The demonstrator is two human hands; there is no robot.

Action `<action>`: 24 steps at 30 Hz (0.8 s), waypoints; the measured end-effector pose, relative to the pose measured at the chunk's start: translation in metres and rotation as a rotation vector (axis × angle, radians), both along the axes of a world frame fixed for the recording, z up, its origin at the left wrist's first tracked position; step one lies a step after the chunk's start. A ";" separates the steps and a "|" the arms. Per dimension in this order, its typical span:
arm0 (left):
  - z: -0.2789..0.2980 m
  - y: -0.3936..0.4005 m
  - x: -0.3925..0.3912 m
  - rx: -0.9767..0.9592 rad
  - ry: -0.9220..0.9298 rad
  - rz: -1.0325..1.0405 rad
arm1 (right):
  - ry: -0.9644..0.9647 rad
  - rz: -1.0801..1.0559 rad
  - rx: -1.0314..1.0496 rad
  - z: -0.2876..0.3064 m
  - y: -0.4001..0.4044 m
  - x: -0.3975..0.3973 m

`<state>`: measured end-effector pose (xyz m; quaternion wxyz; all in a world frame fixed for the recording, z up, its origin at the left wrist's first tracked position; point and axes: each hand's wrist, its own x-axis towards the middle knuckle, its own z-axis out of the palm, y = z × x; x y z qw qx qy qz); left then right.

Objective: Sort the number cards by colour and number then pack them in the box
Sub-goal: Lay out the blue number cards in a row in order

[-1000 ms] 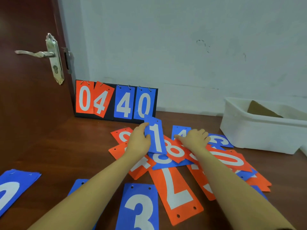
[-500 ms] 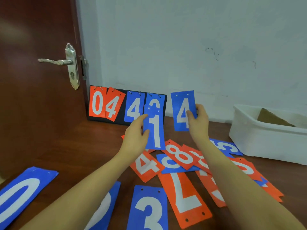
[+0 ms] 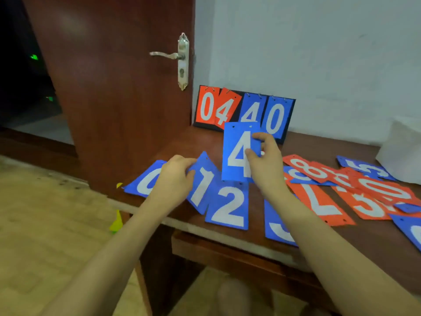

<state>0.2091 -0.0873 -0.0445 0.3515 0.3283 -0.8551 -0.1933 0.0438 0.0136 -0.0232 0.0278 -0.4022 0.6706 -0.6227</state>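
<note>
Fingers of the right hand (image 3: pixel 265 160) pinch the blue rectangular number card printed with a white 4 (image 3: pixel 239 153), held upright above the dark brown wooden table (image 3: pixel 364 242). Left hand (image 3: pixel 175 179) grips the top edge of the blue 1 card (image 3: pixel 202 185), tilted between the blue 0 card (image 3: pixel 145 179) and blue 2 card (image 3: pixel 229 206). Best to lay the 1 flat, square to its neighbours, overlapping neither. White plastic box (image 3: pixel 401 153) waits far right.

Dark wooden table (image 3: pixel 376 242), blue cards (image 3: pixel 227 208), orange cards (image 3: pixel 319 201), scoreboard (image 3: pixel 241 110)
</note>
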 end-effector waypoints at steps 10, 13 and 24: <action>-0.028 0.017 0.001 -0.257 -0.110 0.134 | -0.123 -0.029 0.076 -0.022 0.032 0.021; -0.008 0.053 -0.025 0.064 0.054 -0.138 | -0.116 -0.038 0.040 -0.021 0.059 0.007; -0.001 0.131 -0.122 0.284 0.124 -0.365 | 0.252 -0.158 0.773 -0.032 0.174 -0.071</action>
